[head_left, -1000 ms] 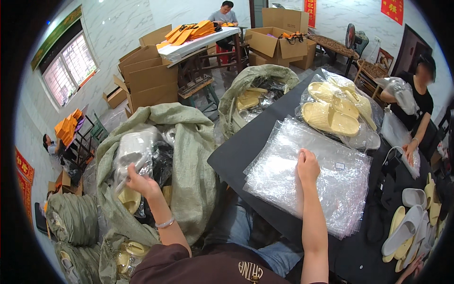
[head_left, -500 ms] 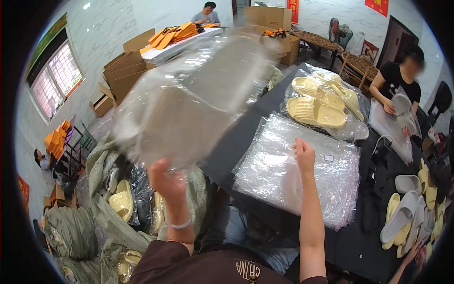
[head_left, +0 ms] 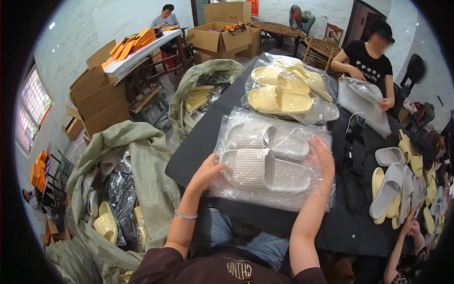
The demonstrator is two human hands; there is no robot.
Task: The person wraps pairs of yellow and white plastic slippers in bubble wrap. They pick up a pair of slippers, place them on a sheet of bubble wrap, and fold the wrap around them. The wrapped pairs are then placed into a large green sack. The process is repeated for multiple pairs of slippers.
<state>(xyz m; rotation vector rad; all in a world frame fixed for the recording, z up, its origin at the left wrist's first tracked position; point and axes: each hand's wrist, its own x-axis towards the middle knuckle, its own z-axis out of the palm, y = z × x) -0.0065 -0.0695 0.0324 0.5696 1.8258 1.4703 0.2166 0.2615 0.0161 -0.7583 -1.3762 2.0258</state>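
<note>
A pair of ribbed grey slippers (head_left: 253, 173) lies side by side in a clear plastic bag (head_left: 231, 189), on a stack of flat clear bags (head_left: 274, 202). My left hand (head_left: 207, 171) is at the bag's left edge, with thumb and fingers closed on the plastic beside the slippers' open ends. At the opposite edge my right hand (head_left: 323, 157) rests with its fingers stretched out against the plastic near the slippers' heels. Just beyond them are bagged yellow slippers (head_left: 279, 98), piled over a grey bagged one.
Loose grey and yellow slippers (head_left: 390, 191) cover the black table's (head_left: 198, 146) right side. Across it, a co-worker (head_left: 371, 59) holds clear bags. Green woven sacks (head_left: 146, 142) with bagged slippers stand at my left. Another person's hands (head_left: 410, 226) show at lower right.
The large clear bag that my left hand held up, blurred, is down on the stack, with grey slippers in it. My right hand has moved to its right edge. The view has shifted.
</note>
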